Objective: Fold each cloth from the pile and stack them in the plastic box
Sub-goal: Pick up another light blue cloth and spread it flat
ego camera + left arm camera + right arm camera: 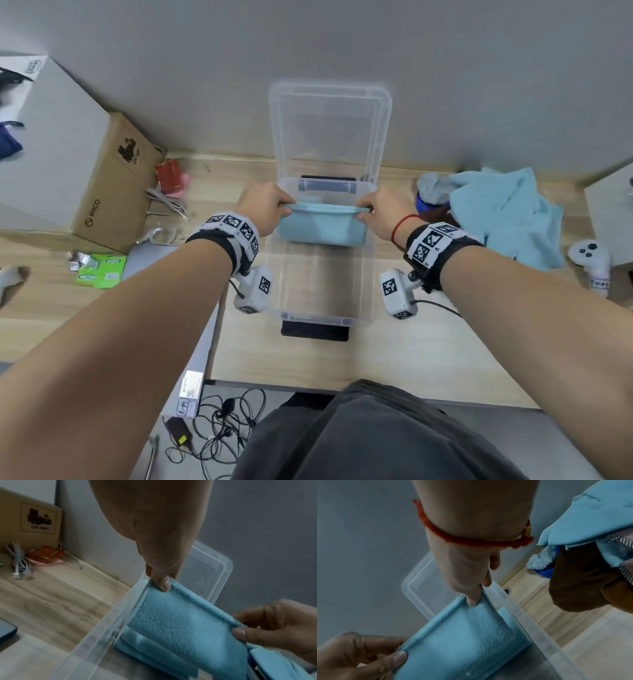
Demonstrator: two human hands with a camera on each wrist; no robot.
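A folded light-blue cloth (322, 226) hangs inside the clear plastic box (368, 274), over its far half. My left hand (265, 209) pinches the cloth's upper left corner and my right hand (380, 214) pinches its upper right corner. In the left wrist view the thumb (162, 584) presses the folded cloth (187, 626), and another folded blue cloth (154, 654) lies beneath it on the box floor. The right wrist view shows my thumb (472, 599) on the cloth (462, 635) by the box wall (527, 618). The pile of cloths (507, 212) lies right of the box.
The box lid (329, 130) leans against the grey wall behind the box. Cardboard boxes (113, 185), cables and a green packet (101, 270) sit at the left. A white controller (591, 260) lies at the far right. A brown cloth (583, 582) lies in the pile.
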